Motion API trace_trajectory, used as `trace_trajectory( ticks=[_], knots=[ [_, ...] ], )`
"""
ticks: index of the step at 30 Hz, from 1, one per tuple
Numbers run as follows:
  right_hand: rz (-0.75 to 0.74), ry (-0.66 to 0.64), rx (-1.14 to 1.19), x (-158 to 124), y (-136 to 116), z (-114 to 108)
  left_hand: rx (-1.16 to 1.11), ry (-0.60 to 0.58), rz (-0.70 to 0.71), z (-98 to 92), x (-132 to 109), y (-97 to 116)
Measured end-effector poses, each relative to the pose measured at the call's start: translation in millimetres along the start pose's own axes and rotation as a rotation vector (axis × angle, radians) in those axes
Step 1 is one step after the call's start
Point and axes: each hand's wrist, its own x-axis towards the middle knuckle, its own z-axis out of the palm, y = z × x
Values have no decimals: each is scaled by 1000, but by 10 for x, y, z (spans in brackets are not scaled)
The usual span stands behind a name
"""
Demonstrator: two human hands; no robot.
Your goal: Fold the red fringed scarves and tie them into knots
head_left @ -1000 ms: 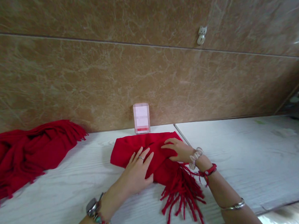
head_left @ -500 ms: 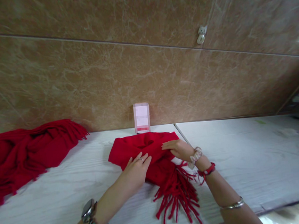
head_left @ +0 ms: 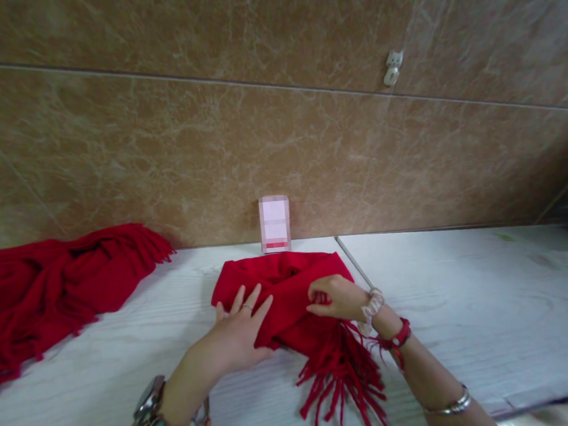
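A red scarf [head_left: 292, 308], folded over on itself, lies on the white wood-grain surface, with its fringe [head_left: 346, 386] fanned out toward me at the lower right. My left hand [head_left: 237, 326] rests open on the scarf's left side, fingers spread and a ring on one of them. Over the right part of the same scarf is my right hand [head_left: 338, 298], its fingers loosely curled, with a gap between thumb and fingertips and no cloth visibly gripped. A small opening shows in the folds near the scarf's top edge.
A second red fringed scarf [head_left: 62, 292] lies bunched at the left. A phone-like pale pink object [head_left: 275, 224], its face blurred, leans against the brown tiled wall [head_left: 184, 155]. A seam [head_left: 355, 263] divides the white surface [head_left: 461, 310]. A white cat-shaped hook [head_left: 393, 67] is on the wall.
My left hand has slid left and toward me, its fingers spreading. The right hand's fingers, flat on the scarf before, have curled in. The scarf keeps nearly the same shape; the view shifted slightly.
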Motion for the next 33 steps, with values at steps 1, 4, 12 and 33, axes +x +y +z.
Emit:
trace_trajectory(
  ticks=[1, 4, 12, 33],
  knots=[
    [11, -17, -45, -2, -52, 17, -10, -22, -65, -17, -4, -29],
    [-50, -57, -198, -30, -244, 77, -51, -52, -92, -21, 24, -84],
    [-2, -71, -440, 11, -764, 425, -104, -17, 7, 36, 151, -175],
    [175, -164, -19, -122, -256, 8, -806, 460, -7, 40, 478, -724]
  ],
)
